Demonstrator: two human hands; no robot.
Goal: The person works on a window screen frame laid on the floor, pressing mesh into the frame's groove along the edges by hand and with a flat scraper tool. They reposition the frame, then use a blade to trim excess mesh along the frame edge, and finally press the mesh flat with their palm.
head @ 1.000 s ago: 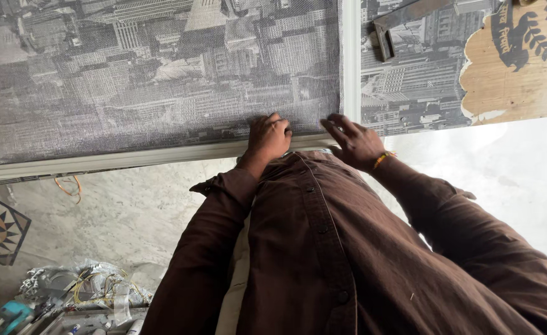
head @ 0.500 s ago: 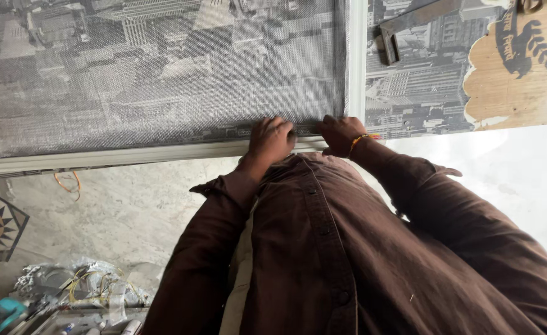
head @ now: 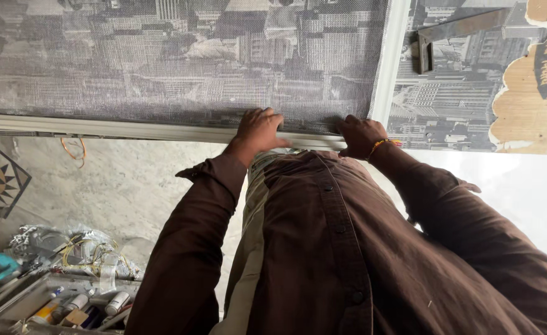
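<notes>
A pale metal frame [head: 131, 129] holding grey mesh [head: 180, 68] lies on a table covered with a black-and-white city print. My left hand [head: 258, 130] presses down on the frame's near rail, fingers curled over its edge. My right hand [head: 360, 135], with an orange thread at the wrist, grips the same rail close to the frame's right corner. Both brown sleeves reach forward from my body. Neither hand carries a tool.
A metal try square [head: 447, 34] rests on the table beyond the frame's right upright [head: 388, 59]. A worn wooden patch [head: 531, 105] shows at far right. On the floor at lower left sit a box of tubes and cans [head: 68, 304], wire and crumpled plastic [head: 81, 251].
Both hands have stayed on the frame's near rail; my right hand has closed its fingers onto the rail. The view has shifted slightly.
</notes>
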